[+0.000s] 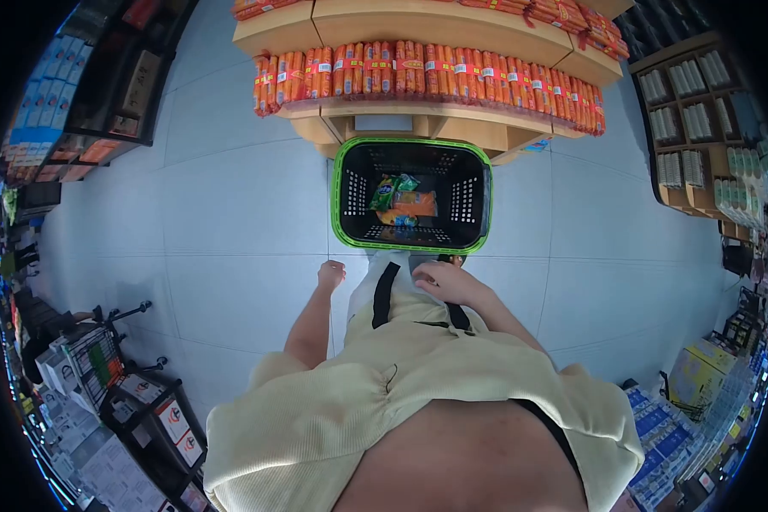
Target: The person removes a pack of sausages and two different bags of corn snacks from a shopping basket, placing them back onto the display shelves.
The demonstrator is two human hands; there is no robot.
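Observation:
A black shopping basket (343, 200) with a bright green rim stands just in front of my legs. Inside it lie a green packet (384, 194), an orange packet (416, 203) and a yellow and blue packet (396, 218). My left hand (331, 273) hangs beside my left leg, its fingers curled in and nothing visible in them. In front of my right thigh is my right hand (445, 282), fingers loosely bent and apart, with no object showing in it. Both hands are below the basket's near rim in view and apart from it.
A wooden shelf (367, 108) beyond the basket bears rows of orange-red packaged sausages (410, 68). Another wooden rack (695, 128) is at the right. Dark shelving (132, 77) stands far left, a wire cart (94, 363) lower left. Stacked boxes (661, 439) lie lower right.

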